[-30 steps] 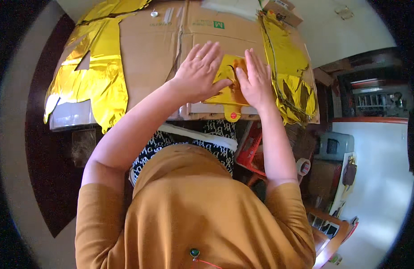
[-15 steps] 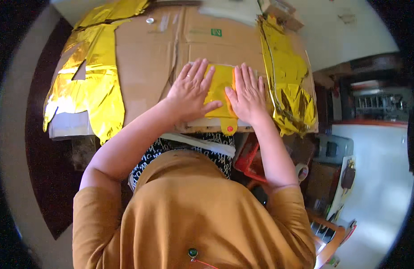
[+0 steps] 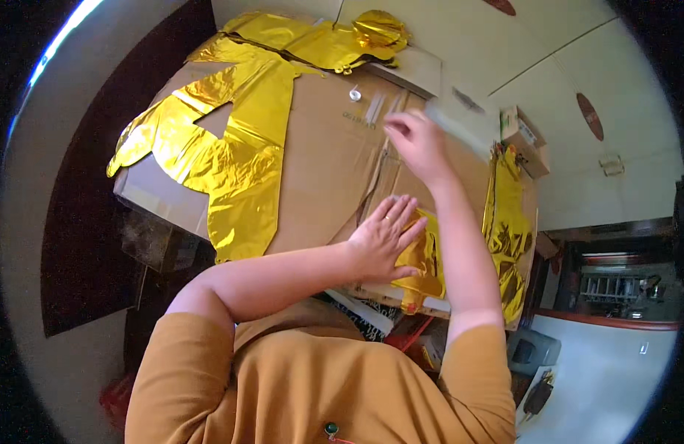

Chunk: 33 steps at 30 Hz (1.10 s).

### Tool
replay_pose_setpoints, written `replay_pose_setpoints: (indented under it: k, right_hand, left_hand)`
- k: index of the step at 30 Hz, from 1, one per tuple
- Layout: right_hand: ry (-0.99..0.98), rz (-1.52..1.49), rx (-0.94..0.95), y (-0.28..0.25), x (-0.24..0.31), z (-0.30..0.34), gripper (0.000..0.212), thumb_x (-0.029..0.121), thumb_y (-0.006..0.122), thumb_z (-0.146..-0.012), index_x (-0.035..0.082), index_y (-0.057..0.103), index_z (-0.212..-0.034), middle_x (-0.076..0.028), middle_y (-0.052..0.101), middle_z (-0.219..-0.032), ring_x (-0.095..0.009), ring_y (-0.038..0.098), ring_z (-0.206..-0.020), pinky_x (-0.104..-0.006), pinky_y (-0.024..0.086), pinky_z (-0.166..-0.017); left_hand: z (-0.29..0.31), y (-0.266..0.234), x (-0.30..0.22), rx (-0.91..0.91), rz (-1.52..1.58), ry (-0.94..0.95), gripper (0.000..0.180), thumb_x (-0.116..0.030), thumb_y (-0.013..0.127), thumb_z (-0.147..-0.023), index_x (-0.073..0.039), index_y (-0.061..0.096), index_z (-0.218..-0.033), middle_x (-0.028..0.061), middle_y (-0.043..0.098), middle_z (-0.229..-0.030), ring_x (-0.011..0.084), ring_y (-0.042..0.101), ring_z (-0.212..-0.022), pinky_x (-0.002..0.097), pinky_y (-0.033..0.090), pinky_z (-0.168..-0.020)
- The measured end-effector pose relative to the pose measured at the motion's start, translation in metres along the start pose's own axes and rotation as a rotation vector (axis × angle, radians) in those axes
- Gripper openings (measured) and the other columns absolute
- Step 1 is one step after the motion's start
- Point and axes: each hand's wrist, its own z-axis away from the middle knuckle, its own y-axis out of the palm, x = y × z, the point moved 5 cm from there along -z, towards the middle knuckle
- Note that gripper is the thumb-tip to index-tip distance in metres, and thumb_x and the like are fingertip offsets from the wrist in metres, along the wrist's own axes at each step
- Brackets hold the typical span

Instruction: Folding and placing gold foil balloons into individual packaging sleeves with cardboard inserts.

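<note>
Palm down, my left hand [image 3: 386,235] lies flat with fingers spread, at the left side of a small folded gold foil piece [image 3: 428,259]. A short tab of that foil sticks out over the near edge of the cardboard [image 3: 323,163]. My right hand [image 3: 417,146] is raised above the cardboard, farther off than the left. Its fingers are curled together, and what they hold, if anything, cannot be made out.
Large flat gold foil shapes [image 3: 253,166] cover the left side, with another foil sheet [image 3: 506,222] at the right edge. A small white round thing [image 3: 354,95] sits toward the back. A small cardboard box [image 3: 525,140] stands at the back right.
My right hand has lifted off the foil piece, moved away from me and curled its fingers. My left hand stays flat by the foil. The view has turned, showing more at the left and back.
</note>
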Motion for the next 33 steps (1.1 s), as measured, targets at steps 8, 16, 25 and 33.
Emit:
replay_pose_setpoints:
  k: [8, 16, 25, 33]
  right_hand:
    - [-0.299, 0.558, -0.035, 0.07, 0.007, -0.088, 0.02, 0.024, 0.071, -0.081, 0.009, 0.073, -0.095, -0.011, 0.066, -0.087, -0.03, 0.066, -0.084, -0.0421, 0.054, -0.074]
    - [0.443, 0.009, 0.063, -0.094, 0.032, 0.158, 0.015, 0.017, 0.066, -0.089, 0.004, 0.066, -0.096, -0.014, 0.068, -0.077, -0.025, 0.066, -0.068, -0.0347, 0.051, -0.064]
    - [0.268, 0.398, -0.008, -0.057, 0.02, 0.249, 0.009, 0.011, 0.061, -0.086, 0.008, 0.056, -0.092, -0.017, 0.067, -0.075, -0.039, 0.066, -0.069, -0.0497, 0.052, -0.061]
    - [0.338, 0.392, 0.036, -0.059, 0.013, 0.253, 0.015, 0.011, 0.063, -0.087, 0.009, 0.06, -0.102, -0.015, 0.071, -0.085, -0.037, 0.068, -0.079, -0.0472, 0.054, -0.07]
  left_hand:
    - [-0.001, -0.003, 0.001, 0.057, 0.016, -0.005, 0.092, -0.071, 0.03, -0.095, 0.004, 0.034, -0.149, 0.0308, 0.031, -0.154, 0.0444, 0.023, -0.146, 0.0547, 0.01, -0.121]
    - [-0.004, -0.009, -0.002, 0.042, -0.103, -0.02, 0.088, -0.071, 0.03, -0.095, -0.001, 0.041, -0.147, 0.0304, 0.027, -0.156, 0.0417, 0.022, -0.148, 0.0533, 0.011, -0.121]
    - [0.003, -0.022, 0.007, -0.15, 0.147, 0.149, 0.07, -0.051, 0.062, -0.089, -0.005, 0.048, -0.139, 0.0255, 0.036, -0.151, 0.0419, 0.028, -0.145, 0.054, 0.02, -0.12]
    - [0.025, -0.05, -0.028, -0.124, -0.004, 0.735, 0.045, -0.023, 0.072, -0.072, 0.002, 0.062, -0.109, 0.0084, 0.061, -0.088, 0.0251, 0.067, -0.079, 0.0368, 0.054, -0.074]
